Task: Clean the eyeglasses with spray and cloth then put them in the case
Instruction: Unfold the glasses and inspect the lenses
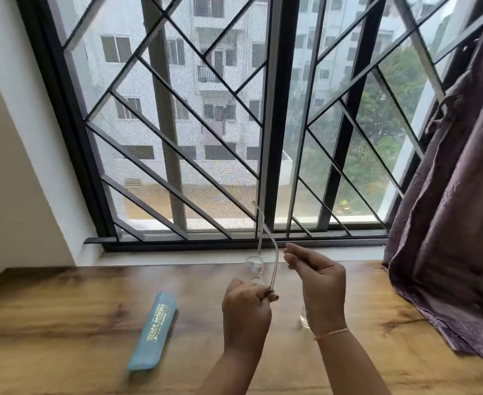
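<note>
My left hand [246, 309] grips thin-framed eyeglasses [259, 263] by the lower end, holding them upright above the wooden table [63, 309]; their temples rise toward the window. My right hand [314, 275] hovers just right of the glasses with loosely curled fingers; whether it holds anything I cannot tell. A blue eyeglass case [153, 330] with gold lettering lies closed on the table, left of my left hand. A clear object [304, 316], perhaps the spray bottle, peeks out behind my right wrist. No cloth is visible.
A barred window [234, 124] with a sill runs along the far edge of the table. A purple curtain [456, 223] hangs at the right and drapes onto the table's right side. A white wall stands at the left.
</note>
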The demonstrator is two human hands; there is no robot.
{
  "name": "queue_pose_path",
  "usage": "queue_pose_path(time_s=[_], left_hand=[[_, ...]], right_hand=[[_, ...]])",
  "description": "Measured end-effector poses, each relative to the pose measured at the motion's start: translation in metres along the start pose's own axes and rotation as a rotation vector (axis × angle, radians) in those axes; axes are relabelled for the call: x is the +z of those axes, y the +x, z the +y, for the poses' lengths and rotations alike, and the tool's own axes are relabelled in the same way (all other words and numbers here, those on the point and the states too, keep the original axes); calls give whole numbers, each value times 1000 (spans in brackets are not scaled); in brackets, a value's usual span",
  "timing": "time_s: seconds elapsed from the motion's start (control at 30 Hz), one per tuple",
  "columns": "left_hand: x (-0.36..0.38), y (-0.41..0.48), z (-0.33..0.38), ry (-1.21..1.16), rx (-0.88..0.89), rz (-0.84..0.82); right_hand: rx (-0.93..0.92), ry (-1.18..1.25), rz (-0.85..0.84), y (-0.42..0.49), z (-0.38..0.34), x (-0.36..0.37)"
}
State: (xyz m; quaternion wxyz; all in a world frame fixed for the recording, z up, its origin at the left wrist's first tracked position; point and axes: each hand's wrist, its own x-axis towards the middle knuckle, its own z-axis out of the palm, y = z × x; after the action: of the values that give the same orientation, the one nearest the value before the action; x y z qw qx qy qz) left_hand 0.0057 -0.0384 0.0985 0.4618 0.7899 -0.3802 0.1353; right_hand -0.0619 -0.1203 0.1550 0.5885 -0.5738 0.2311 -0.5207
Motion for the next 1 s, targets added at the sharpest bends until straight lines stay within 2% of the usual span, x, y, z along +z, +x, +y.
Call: queue_pose_path(time_s=[0.13, 0.27, 0.47, 0.73, 1.0], left_hand=[[-9, 1, 1, -82, 22, 1], [-21, 3, -1, -174, -40, 17], [-44, 8, -1, -276, -136, 23], [-62, 18, -8, -378, -320, 56], [-46, 25, -43, -494, -563, 113]], right_hand=[[-5, -91, 137, 8, 14, -14], [51, -143, 204, 12, 29, -23], [80, -253, 214, 11, 49, -21], [225, -136, 167, 13, 67, -17], [276, -61, 105, 7, 67, -20]])
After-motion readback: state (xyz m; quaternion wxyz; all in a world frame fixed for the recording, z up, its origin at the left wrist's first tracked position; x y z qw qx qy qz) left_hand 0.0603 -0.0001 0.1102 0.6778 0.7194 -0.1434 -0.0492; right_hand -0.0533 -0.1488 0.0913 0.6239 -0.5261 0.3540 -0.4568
